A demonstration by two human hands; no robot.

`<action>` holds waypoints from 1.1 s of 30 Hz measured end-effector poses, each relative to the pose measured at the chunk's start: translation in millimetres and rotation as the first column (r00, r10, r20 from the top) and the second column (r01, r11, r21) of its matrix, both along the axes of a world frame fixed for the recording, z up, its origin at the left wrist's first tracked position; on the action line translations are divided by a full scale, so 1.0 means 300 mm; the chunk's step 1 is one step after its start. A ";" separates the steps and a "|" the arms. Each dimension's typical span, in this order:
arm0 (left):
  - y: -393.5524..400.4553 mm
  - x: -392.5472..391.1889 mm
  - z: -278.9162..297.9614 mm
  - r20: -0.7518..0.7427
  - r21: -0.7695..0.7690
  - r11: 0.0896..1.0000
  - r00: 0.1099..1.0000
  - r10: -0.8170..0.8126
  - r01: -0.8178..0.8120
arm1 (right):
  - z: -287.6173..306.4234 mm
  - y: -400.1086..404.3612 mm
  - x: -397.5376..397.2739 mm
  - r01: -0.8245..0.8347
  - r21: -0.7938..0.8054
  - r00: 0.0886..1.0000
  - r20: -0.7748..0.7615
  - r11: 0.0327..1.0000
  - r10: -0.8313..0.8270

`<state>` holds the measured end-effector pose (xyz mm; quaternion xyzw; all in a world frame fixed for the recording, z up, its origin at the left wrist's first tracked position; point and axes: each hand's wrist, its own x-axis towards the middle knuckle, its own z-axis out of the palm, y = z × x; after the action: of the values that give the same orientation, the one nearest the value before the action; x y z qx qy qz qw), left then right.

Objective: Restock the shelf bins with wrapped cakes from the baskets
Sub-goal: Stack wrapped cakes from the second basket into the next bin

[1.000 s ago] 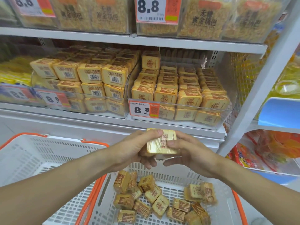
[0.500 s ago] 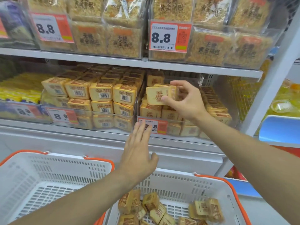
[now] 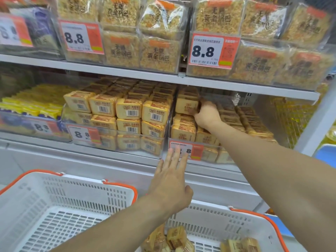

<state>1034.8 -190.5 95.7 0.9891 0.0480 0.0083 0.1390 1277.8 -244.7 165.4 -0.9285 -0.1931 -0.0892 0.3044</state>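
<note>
My right hand (image 3: 207, 113) reaches into the right clear shelf bin (image 3: 209, 157) and grips a yellow wrapped cake (image 3: 186, 105) on top of the left stack. My left hand (image 3: 171, 180) hovers flat with straight fingers below the bin's 8.8 price tag (image 3: 195, 150), holding nothing. Several loose wrapped cakes (image 3: 175, 237) lie in the right white basket (image 3: 241, 226) at the bottom. The left bin (image 3: 116, 140) is packed with rows of the same cakes.
A left white basket (image 3: 54, 206) with orange handles shows a bare mesh floor. The shelf above (image 3: 163, 77) carries bins of bagged rice crackers. Yellow packets (image 3: 31, 102) fill a bin at far left. A white upright post (image 3: 316, 120) stands at right.
My right hand carried the cake from above the basket up into the right bin and set it on the stack. My left hand let go and stayed low, fingers straight.
</note>
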 end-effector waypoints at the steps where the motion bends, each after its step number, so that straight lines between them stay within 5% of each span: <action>1: -0.002 0.001 -0.006 -0.012 -0.001 1.000 1.000 -0.004 0.004 | 0.005 -0.002 -0.018 0.012 -0.020 1.000 0.007 1.000 -0.012; 4: 0.002 0.003 -0.027 -0.005 -0.055 0.998 1.000 -0.001 0.001 | 0.023 -0.046 -0.100 0.017 0.036 1.000 0.011 0.999 -0.018; 9: -0.017 0.002 -0.034 0.077 -0.097 0.995 0.997 0.006 0.002 | -0.013 -0.187 -0.327 -0.114 0.250 0.934 0.356 0.961 0.018; 12: -0.045 0.008 -0.041 0.045 -0.176 0.984 0.998 0.031 -0.023 | -0.109 -0.283 -0.467 -0.245 0.430 0.909 0.414 0.869 0.051; 15: -0.028 0.008 -0.092 -0.181 -0.235 0.971 0.979 -0.096 0.051 | -0.301 -0.375 -0.567 -0.199 0.509 0.967 0.241 0.837 0.083; 18: 0.002 -0.007 -0.182 -0.478 -0.136 0.977 0.853 -0.211 0.165 | -0.551 -0.472 -0.642 -0.129 0.372 0.972 -0.137 0.919 0.192; 23: 0.037 -0.034 -0.327 -0.681 0.004 0.994 0.729 -0.076 0.108 | -0.943 -0.628 -0.748 -0.310 -0.136 0.665 -0.739 0.941 0.112; 26: 0.077 -0.031 -0.388 -0.741 0.165 0.984 0.666 0.082 0.063 | -1.063 -0.702 -0.808 -0.481 -0.304 0.606 -0.793 0.823 0.061; 29: 0.069 -0.027 -0.493 -0.649 0.246 0.969 0.739 0.183 -0.024 | -1.099 -0.720 -0.834 -0.529 -0.454 0.639 -0.769 0.717 -0.015; 33: 0.007 -0.084 -0.713 -0.539 0.282 0.956 0.811 0.228 -0.081 | -1.104 -0.650 -0.827 -0.562 -0.398 0.588 -0.809 0.725 0.012</action>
<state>1009.6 -188.5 -118.3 0.9490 0.1664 -0.2677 -0.0062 1029.7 -439.6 -165.9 -0.8731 -0.2226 0.4314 0.0443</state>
